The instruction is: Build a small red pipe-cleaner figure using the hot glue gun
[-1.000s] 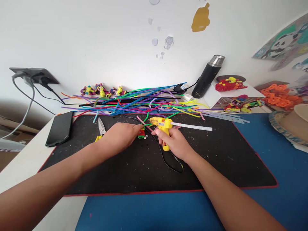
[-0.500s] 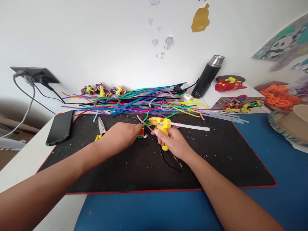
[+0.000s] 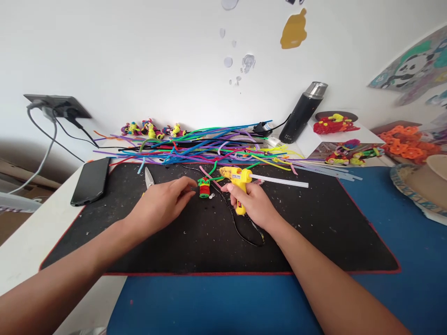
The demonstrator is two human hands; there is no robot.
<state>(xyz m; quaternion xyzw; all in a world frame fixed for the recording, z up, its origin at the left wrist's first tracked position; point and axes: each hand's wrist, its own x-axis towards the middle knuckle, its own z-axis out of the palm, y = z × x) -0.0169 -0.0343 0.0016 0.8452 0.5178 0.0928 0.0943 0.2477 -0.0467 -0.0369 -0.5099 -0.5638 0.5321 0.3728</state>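
A yellow hot glue gun with a long clear glue stick out of its back is gripped in my right hand, nozzle pointing left. My left hand is just left of a small red and green pipe-cleaner piece, its fingers curved and apart with nothing visible between them. The piece stands on the black mat, with tiny white discs beside it. Scissors lie partly hidden behind my left hand. Loose green and pink pipe cleaners lie around the nozzle.
Many coloured pipe cleaners spread along the wall. A phone lies at the left, below the wall socket. At the back right are a black flask, a white box and orange pieces. The gun's cord loops across the mat.
My left hand has drawn back to the left from the red and green piece, and its fingers have parted. The piece now shows clearly. The glue gun stays in my right hand.
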